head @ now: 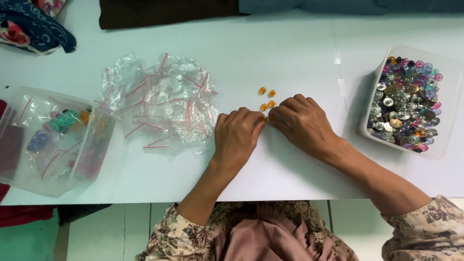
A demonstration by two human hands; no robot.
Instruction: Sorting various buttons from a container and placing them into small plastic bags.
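Observation:
My left hand (237,135) and my right hand (302,121) rest knuckles-up on the white table (290,53), fingertips meeting at a small amber button (267,117) that is mostly hidden between them. Several more amber buttons (267,98) lie loose on the table just beyond the fingertips. I cannot tell which hand pinches the hidden button.
A clear tub (447,72) full of mixed coloured and metal buttons stands at the right. A heap of empty small zip bags (159,99) lies left of the hands. A clear box (29,179) holding filled bags sits at the far left. Folded cloth (164,12) lies along the far edge.

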